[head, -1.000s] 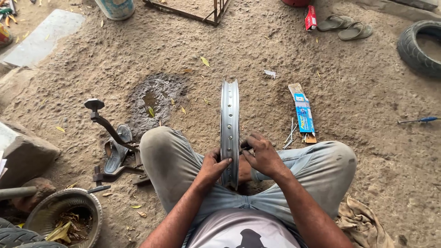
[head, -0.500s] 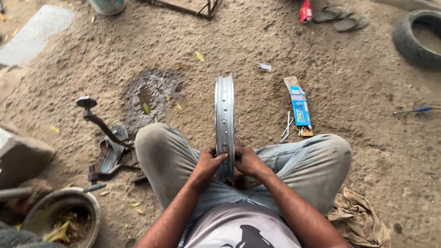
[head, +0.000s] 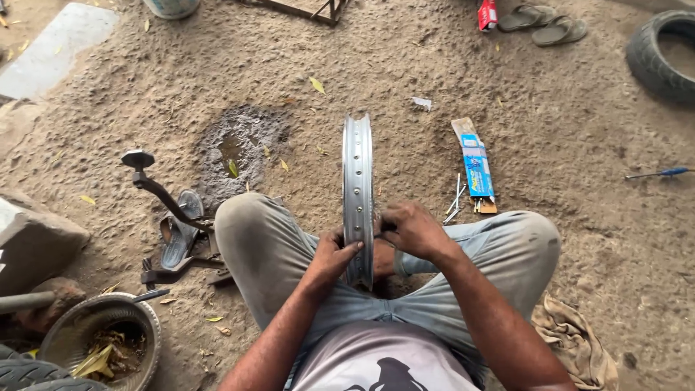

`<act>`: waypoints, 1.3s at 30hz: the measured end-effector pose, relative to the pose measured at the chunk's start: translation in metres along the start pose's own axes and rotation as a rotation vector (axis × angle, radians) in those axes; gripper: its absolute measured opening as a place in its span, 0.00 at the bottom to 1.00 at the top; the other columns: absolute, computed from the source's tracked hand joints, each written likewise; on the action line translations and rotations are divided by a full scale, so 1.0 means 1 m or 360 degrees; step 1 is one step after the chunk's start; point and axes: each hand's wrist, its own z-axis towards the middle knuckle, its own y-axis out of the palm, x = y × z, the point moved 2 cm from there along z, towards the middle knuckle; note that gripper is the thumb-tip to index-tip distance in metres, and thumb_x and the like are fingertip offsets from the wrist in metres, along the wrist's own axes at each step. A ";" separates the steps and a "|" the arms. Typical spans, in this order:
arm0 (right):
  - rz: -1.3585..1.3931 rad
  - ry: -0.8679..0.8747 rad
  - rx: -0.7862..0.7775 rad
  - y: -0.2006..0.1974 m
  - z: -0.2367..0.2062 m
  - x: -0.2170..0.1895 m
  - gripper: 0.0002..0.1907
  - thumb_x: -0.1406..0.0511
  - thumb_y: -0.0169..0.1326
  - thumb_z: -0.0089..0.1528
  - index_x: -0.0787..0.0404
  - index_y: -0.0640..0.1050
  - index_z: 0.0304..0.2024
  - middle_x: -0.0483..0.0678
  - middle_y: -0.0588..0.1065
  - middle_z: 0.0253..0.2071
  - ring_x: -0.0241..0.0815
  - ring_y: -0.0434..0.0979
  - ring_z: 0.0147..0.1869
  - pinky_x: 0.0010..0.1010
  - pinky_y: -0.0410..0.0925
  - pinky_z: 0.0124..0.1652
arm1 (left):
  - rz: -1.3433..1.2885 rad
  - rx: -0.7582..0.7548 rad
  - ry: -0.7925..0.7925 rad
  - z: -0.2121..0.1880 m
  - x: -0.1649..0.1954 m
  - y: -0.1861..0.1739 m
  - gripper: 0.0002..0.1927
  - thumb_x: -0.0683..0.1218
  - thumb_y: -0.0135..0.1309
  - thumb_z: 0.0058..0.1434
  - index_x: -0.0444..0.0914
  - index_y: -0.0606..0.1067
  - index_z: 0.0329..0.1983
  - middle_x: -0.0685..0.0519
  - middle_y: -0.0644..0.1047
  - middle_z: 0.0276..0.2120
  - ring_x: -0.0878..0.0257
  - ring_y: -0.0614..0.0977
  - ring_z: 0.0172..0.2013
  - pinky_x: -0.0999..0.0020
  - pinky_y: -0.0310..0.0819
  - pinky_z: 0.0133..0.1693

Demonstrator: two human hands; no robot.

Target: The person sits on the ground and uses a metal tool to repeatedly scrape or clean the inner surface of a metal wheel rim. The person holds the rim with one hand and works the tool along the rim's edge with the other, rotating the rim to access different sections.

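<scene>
Person seated cross-legged on sandy ground, knees wide, a bare metal wheel rim (head: 357, 188) standing upright on edge between the legs, its lower arc tucked into the lap so the legs brace it and it cannot roll or tip. Left hand (head: 331, 255) curled against the left side of the rim low down, fingers closed onto the edge, steadying it. Right hand (head: 413, 230) closed on the right side at about the same height, fingers bunched; whether it pinches something small against the rim cannot be told. Row of spoke holes visible along the rim's inner channel. Just beyond the right knee, within reach: a flat blue-and-orange carton (head: 474, 165) lying on the ground with a few thin metal spokes (head: 455, 199) beside it. Left of the left knee, a dark iron stand with a bent arm (head: 163, 195), a sandal (head: 179, 233) lying by it. Near-left corner: a small tyre holding dry leaves (head: 101, 340). Dirty rag (head: 575, 340) by the right hip. Farther off: a blue-handled screwdriver (head: 660, 173), a tyre (head: 662, 54), a pair of sandals (head: 543, 23).
</scene>
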 end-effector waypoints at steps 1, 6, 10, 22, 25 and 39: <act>-0.0077 -0.0002 -0.0024 0.006 -0.001 0.001 0.08 0.61 0.65 0.56 0.57 0.82 0.34 0.47 0.78 0.38 0.46 0.78 0.46 0.43 0.70 0.51 | -0.0013 -0.0003 0.0026 0.000 -0.001 0.000 0.13 0.39 0.55 0.63 0.32 0.78 0.50 0.50 0.83 0.38 0.65 0.84 0.39 0.68 0.81 0.44; 0.0221 0.0329 -0.0244 0.063 -0.001 0.006 0.12 0.62 0.61 0.58 0.53 0.83 0.45 0.51 0.82 0.40 0.49 0.83 0.43 0.41 0.74 0.50 | 0.0027 0.0024 -0.0070 0.002 -0.006 0.000 0.13 0.40 0.57 0.62 0.33 0.80 0.50 0.49 0.84 0.37 0.64 0.84 0.38 0.67 0.81 0.44; 0.0423 0.0350 -0.0122 0.087 0.001 0.006 0.13 0.64 0.59 0.59 0.55 0.82 0.47 0.55 0.83 0.40 0.52 0.85 0.44 0.41 0.75 0.50 | 0.0182 0.0041 0.0049 0.003 -0.001 0.000 0.14 0.41 0.58 0.62 0.33 0.80 0.51 0.48 0.85 0.39 0.63 0.85 0.39 0.67 0.81 0.45; 0.0968 0.0566 0.0320 0.090 -0.021 0.060 0.14 0.60 0.60 0.61 0.65 0.81 0.43 0.51 0.82 0.35 0.40 0.83 0.38 0.33 0.76 0.40 | -0.0193 -0.0267 0.0044 0.021 -0.009 0.002 0.16 0.48 0.57 0.68 0.31 0.80 0.51 0.50 0.83 0.41 0.64 0.83 0.42 0.68 0.78 0.47; 0.1167 0.0594 0.0408 0.099 -0.017 0.061 0.13 0.60 0.60 0.62 0.64 0.83 0.40 0.47 0.82 0.31 0.35 0.80 0.35 0.30 0.73 0.37 | -0.0402 -0.0077 0.0077 0.024 -0.010 -0.002 0.13 0.45 0.58 0.66 0.32 0.79 0.49 0.51 0.83 0.39 0.66 0.83 0.41 0.71 0.78 0.46; 0.1221 0.0445 0.0300 0.088 0.008 0.030 0.14 0.57 0.61 0.61 0.62 0.84 0.37 0.42 0.81 0.30 0.32 0.79 0.34 0.28 0.72 0.37 | 0.0759 0.0500 0.0315 0.012 0.023 0.012 0.23 0.59 0.51 0.66 0.36 0.81 0.48 0.43 0.79 0.41 0.50 0.81 0.44 0.55 0.74 0.47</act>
